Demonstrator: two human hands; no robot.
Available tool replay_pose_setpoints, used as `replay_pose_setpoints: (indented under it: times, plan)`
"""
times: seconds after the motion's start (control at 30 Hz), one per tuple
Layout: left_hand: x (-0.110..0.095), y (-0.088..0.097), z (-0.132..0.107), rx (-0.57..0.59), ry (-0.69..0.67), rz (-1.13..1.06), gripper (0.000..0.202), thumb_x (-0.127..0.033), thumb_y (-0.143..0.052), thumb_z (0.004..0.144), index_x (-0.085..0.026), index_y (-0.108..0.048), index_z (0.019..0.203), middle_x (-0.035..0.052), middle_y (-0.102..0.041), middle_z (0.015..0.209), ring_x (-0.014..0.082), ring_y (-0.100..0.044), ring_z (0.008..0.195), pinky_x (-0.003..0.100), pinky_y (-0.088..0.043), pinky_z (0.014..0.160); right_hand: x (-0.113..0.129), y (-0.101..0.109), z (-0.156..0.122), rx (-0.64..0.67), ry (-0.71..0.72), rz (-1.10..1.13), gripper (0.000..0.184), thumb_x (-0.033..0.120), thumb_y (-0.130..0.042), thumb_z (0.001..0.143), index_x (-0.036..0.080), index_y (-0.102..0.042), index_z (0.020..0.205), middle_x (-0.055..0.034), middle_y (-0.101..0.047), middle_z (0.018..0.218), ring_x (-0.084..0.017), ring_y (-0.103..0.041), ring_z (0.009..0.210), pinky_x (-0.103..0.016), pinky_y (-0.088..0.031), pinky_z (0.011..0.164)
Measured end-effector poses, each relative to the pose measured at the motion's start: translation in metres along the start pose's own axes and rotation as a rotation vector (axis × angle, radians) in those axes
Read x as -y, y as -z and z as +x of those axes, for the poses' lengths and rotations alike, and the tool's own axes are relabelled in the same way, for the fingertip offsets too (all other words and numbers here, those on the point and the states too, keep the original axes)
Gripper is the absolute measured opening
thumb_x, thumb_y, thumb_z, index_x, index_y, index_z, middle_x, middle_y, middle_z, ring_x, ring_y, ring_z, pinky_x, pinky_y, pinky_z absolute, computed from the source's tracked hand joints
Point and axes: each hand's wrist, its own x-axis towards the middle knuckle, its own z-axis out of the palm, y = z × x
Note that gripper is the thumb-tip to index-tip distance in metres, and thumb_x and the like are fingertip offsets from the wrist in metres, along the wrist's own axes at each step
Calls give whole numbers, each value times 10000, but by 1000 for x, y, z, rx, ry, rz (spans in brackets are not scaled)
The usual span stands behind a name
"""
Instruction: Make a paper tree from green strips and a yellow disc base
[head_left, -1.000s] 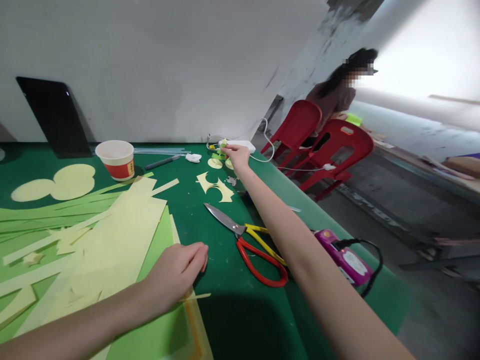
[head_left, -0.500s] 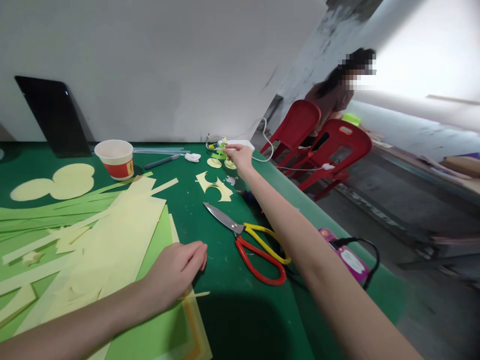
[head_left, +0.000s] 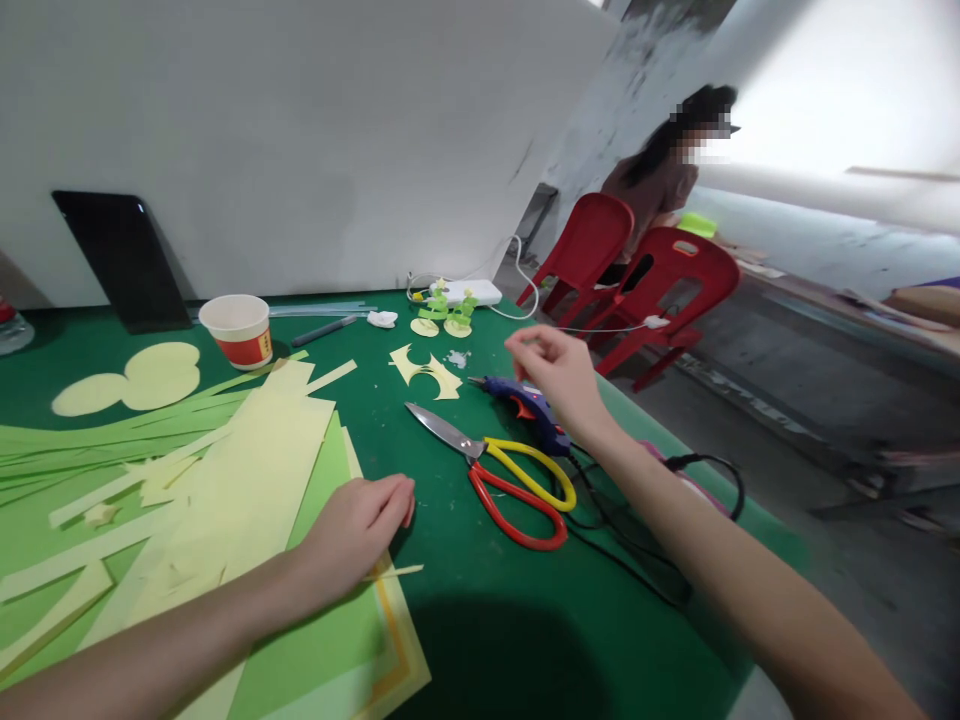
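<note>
My left hand (head_left: 367, 525) rests in a loose fist at the right edge of the stacked green and pale yellow paper (head_left: 300, 440); no object shows in it. My right hand (head_left: 559, 380) hovers over the blue glue gun (head_left: 551, 432), its fingers loosely bent and apart, holding nothing. Scissors (head_left: 480, 450) with one yellow and one red handle lie open-bladed between my hands. Near the wall stand two small green paper plants (head_left: 459, 308) on round pale yellow bases. A pale yellow paper offcut (head_left: 427, 375) with round cut-outs lies before them.
A paper cup (head_left: 236, 330), a dark tablet (head_left: 124, 260) and a pen (head_left: 324, 331) are by the wall. A white power strip (head_left: 469, 292) sits behind the plants. Black cable (head_left: 630, 545) runs along the right edge. Beyond are red chairs (head_left: 675, 290) and a person (head_left: 660, 180).
My right hand has drawn back from the small paper plants, towards me and to the right, above the glue gun. Both plants now stand uncovered. My left hand stays on the paper.
</note>
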Motion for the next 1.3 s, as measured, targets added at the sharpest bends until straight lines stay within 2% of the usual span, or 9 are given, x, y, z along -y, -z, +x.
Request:
replay_pose_setpoints:
  times: [0.17,0.27,0.37,0.47,0.57,0.63,0.83,1.07,1.3]
  plan:
    - [-5,1,-1,0,11,52,413,-344,-200,915,-188,-423,605,-19,-440,559,135,-433,549,252,-322,553,1,-6,-68,141,101,-85,178,305,-523,789,160,-570,697,55,-483,418,-80,-428,372,-204,-338,406]
    - [-16,13,-1,24,22,121,382,-329,-247,898,-187,-455,611,-20,-470,554,133,-443,531,239,-310,517,7,-11,-94,179,214,-154,166,270,-507,809,168,-596,712,36,-525,456,-89,-449,391,-214,-343,419]
    - [-30,42,-1,21,47,239,300,-354,-387,840,-190,-527,632,-10,-542,601,141,-465,544,234,-287,494,21,-16,-112,287,377,-193,165,235,-494,831,182,-630,754,12,-601,537,-94,-512,443,-217,-385,477]
    - [-37,79,-4,-87,110,392,298,-392,-420,822,-193,-523,625,3,-549,606,152,-468,556,233,-273,504,35,-24,-128,463,549,-234,169,248,-494,847,184,-649,826,-18,-664,663,-113,-594,562,-225,-403,534]
    - [-31,111,-10,-166,224,536,275,-424,-443,799,-202,-536,665,19,-584,643,167,-499,569,229,-268,495,44,-35,-138,596,648,-305,206,303,-497,855,166,-650,872,-30,-644,678,-129,-598,591,-237,-360,513]
    - [-20,123,-15,-188,306,620,256,-434,-488,762,-203,-545,668,34,-598,676,176,-504,566,232,-260,486,46,-41,-142,644,671,-345,213,301,-485,863,165,-649,869,-26,-629,685,-126,-588,584,-241,-346,515]
    - [5,118,-37,-149,472,778,387,-573,-469,725,-195,-549,733,97,-622,775,233,-545,605,266,-275,503,41,-47,-144,660,654,-401,223,210,-424,888,164,-639,850,-26,-628,722,-129,-582,611,-251,-359,547]
    - [15,108,-45,-109,503,843,519,-599,-500,695,-174,-528,991,161,-570,1087,321,-587,828,332,-375,615,45,-50,-140,618,654,-411,230,200,-413,893,159,-632,834,-29,-621,707,-124,-568,589,-247,-350,533]
    - [11,110,-51,-96,442,826,546,-526,-444,783,-146,-456,1174,160,-561,1126,324,-578,886,319,-382,616,43,-70,-131,539,659,-358,197,209,-434,894,149,-612,833,-18,-628,714,-107,-584,617,-219,-361,539]
